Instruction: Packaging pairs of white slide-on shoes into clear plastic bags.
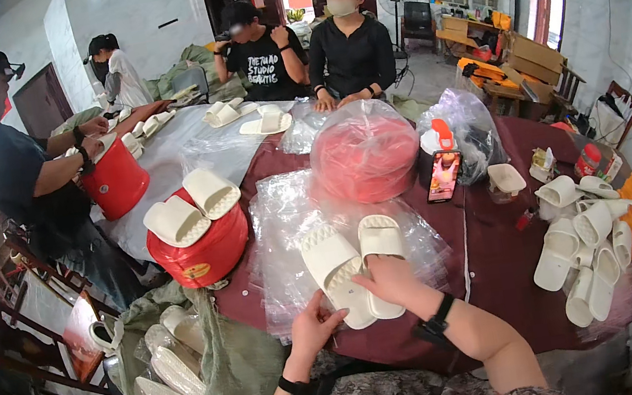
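Two cream slippers lie side by side in front of me, on clear plastic bags [274, 245] spread over the dark red tablecloth. My left hand [316, 328] grips the edge of the left slipper [332, 265] near its heel, thumb on top. My right hand [391, 275] reaches into the right slipper [379, 229]; its fingers are hidden under the strap, and its thumb stretches toward the left slipper. To the left, another pair of slippers [194, 208] rests on a red drum-shaped stool [201, 253].
An open green sack [235, 367] of wrapped slippers stands at lower left. Loose slippers [589, 249] pile up at right. Farther off are a bagged red bundle [365, 152], a phone [445, 175] and a plastic tub [505, 180]. Several people [349, 51] are around the table.
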`<state>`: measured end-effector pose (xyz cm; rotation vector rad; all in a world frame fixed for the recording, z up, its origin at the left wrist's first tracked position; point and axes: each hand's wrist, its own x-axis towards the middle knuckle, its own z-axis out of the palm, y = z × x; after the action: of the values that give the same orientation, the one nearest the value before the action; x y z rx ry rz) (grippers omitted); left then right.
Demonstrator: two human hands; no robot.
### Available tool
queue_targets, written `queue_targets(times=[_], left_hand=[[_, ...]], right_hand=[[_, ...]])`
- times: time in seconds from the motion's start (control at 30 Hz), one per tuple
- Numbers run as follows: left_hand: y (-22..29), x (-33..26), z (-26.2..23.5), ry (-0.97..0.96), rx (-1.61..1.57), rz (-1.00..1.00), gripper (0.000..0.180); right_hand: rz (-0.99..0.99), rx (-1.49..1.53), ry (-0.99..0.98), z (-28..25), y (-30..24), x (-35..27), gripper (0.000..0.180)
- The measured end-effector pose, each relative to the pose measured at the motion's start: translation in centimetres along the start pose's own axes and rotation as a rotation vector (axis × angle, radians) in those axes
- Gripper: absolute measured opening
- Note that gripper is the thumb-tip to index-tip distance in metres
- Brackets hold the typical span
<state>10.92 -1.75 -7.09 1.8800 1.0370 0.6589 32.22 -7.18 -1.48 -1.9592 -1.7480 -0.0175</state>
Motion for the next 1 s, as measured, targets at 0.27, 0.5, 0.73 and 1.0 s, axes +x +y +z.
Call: queue_targets(times=[0.27, 0.5, 0.73, 1.0], left_hand=[[1.8, -0.7, -0.4, -0.043, 0.125, 0.019, 0.076], [5.0, -4.3, -1.9, 0.155, 0.360, 0.350, 0.049], [8.0, -0.6, -4.5, 0.363, 0.697, 0.578, 0.047], [0.2, 1.6, -2.3, -0.009, 0.620, 0.570, 0.043]], right_hand=[[0.136, -0.087, 0.182, 2.6, 3.0, 1.7, 0.045], [0.495, 0.187, 0.312, -6.2, 4.9, -6.5, 0.038], [0.483, 0.526, 0.454, -11.1, 6.5, -11.9, 0.022], [0.387, 0.681, 0.616, -7.7, 4.8, -11.6, 0.022]])
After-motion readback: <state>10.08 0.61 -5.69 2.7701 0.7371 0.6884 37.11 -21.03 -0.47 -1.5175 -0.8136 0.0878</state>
